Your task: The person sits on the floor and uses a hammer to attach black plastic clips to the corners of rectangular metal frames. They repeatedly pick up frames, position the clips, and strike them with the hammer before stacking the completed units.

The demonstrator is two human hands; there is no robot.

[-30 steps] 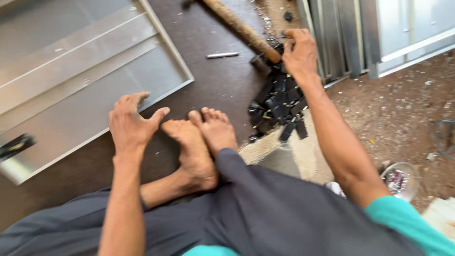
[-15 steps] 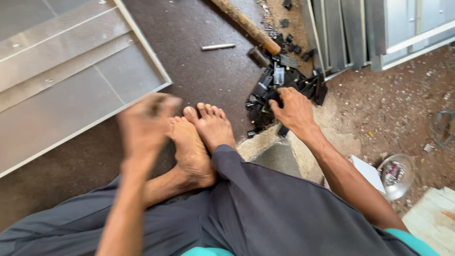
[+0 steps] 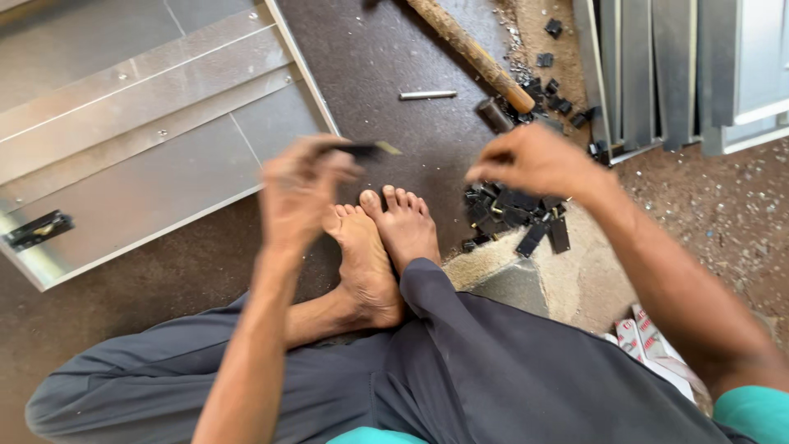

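Observation:
My left hand (image 3: 300, 187) is raised above my crossed bare feet (image 3: 386, 242), pinching a small flat dark piece (image 3: 357, 150) with a pale tip that sticks out to the right. My right hand (image 3: 534, 160) hovers with curled fingers just above a pile of small black plastic pieces (image 3: 514, 218) on the floor. Motion blur hides whether it holds one. The two hands are apart, roughly level with each other.
A large grey metal panel (image 3: 164, 123) with a black latch (image 3: 37, 230) lies on the floor at left. Beyond the pile lie a wooden handle (image 3: 468, 49) and a short metal pin (image 3: 427, 95). Metal sheets (image 3: 657, 74) stand at top right. A printed packet (image 3: 649, 345) lies at lower right.
My left hand has lifted from beside my feet and now pinches a dark piece. My right hand came off the pile of black pieces and rose toward the left.

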